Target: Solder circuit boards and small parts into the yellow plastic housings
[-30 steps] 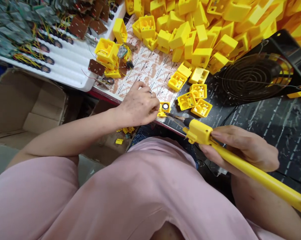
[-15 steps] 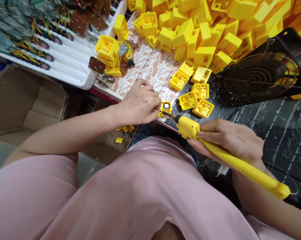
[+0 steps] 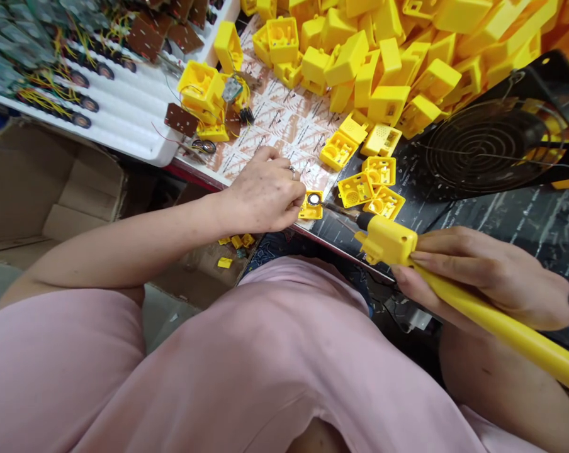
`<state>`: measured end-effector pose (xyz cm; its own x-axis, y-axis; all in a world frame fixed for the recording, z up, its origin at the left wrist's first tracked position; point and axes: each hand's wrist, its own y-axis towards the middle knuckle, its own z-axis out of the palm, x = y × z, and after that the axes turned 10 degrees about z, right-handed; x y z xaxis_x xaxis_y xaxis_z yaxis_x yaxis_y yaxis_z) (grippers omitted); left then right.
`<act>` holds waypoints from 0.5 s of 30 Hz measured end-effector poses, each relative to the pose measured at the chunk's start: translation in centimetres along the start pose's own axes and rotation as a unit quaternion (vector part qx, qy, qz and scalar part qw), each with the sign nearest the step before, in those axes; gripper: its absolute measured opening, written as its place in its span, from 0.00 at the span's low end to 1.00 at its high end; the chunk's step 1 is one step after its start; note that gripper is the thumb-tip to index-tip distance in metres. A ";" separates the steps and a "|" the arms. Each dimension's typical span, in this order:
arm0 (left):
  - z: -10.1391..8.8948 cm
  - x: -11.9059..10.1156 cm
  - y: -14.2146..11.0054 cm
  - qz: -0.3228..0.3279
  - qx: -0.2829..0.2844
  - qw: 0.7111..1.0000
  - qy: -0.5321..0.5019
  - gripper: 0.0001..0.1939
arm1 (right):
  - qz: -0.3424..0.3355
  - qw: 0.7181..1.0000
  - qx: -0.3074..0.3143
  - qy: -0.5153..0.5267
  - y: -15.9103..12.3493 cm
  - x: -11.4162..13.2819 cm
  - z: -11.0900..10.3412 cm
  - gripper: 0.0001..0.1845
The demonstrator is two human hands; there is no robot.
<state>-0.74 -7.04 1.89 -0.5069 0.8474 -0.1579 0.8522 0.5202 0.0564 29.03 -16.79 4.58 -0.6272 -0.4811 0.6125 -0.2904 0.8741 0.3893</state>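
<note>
My left hand (image 3: 268, 195) is closed at the table's front edge, its fingers curled against a small open yellow plastic casing (image 3: 316, 212). A round black-rimmed part with a white centre (image 3: 314, 199) sits in that casing. My right hand (image 3: 492, 270) is wrapped round a yellow soldering iron (image 3: 391, 241). The iron's metal tip points left at the casing, close to the round part; whether it touches cannot be made out. Several loose yellow casings (image 3: 355, 190) lie just beyond the tip. My left fingertips are partly hidden.
A large heap of yellow casings (image 3: 388, 63) covers the back of the table. A black fan (image 3: 487, 145) stands at the right. To the left, a white foam tray (image 3: 138, 119) holds wired parts and circuit boards. A cardboard box (image 3: 24, 189) is below it.
My right hand has drawn the soldering iron right and slightly downward, away from the casing's lower left area. My left hand and the casing have stayed nearly in place.
</note>
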 end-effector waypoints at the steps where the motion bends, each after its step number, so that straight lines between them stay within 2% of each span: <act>1: 0.0 0.0 0.0 0.000 -0.007 1.000 -0.001 0.13 | -0.015 1.000 -0.006 0.008 -0.2 -0.2 0.1 0.10; 2: 0.1 0.0 -0.1 0.002 -0.013 1.000 -0.003 0.13 | -0.035 0.999 -0.013 0.014 -0.4 -0.4 0.3 0.06; 4: 0.1 0.0 0.0 0.005 -0.017 1.000 -0.008 0.13 | -0.033 0.998 -0.055 0.014 -0.8 -0.7 0.9 0.15; 6: 0.2 -0.1 0.0 0.004 -0.012 1.000 -0.009 0.13 | -0.017 0.987 -0.156 0.018 -1.3 -1.0 1.9 0.27; 8: 0.2 -0.3 0.2 0.000 -0.002 1.000 -0.007 0.13 | -0.006 0.968 -0.249 0.030 -1.8 -1.0 2.9 0.33; 10: 0.0 -0.3 0.2 -0.005 0.011 1.000 -0.006 0.13 | 0.009 0.955 -0.296 0.033 -2.2 -0.9 3.8 0.32; 12: -0.6 0.1 -0.1 -0.008 0.019 1.000 -0.024 0.13 | 0.040 0.946 -0.320 0.031 -2.6 -0.8 4.1 0.27; 15: -1.8 1.3 -0.9 -0.023 -0.008 0.997 -0.072 0.13 | 0.065 0.932 -0.357 0.026 -3.0 -1.1 4.1 0.22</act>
<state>-2.44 -6.21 3.42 -0.5202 0.7994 -0.3007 0.8257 0.5607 0.0621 27.63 -18.65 -0.10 -0.5826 -0.3938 0.7110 0.3512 0.6670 0.6571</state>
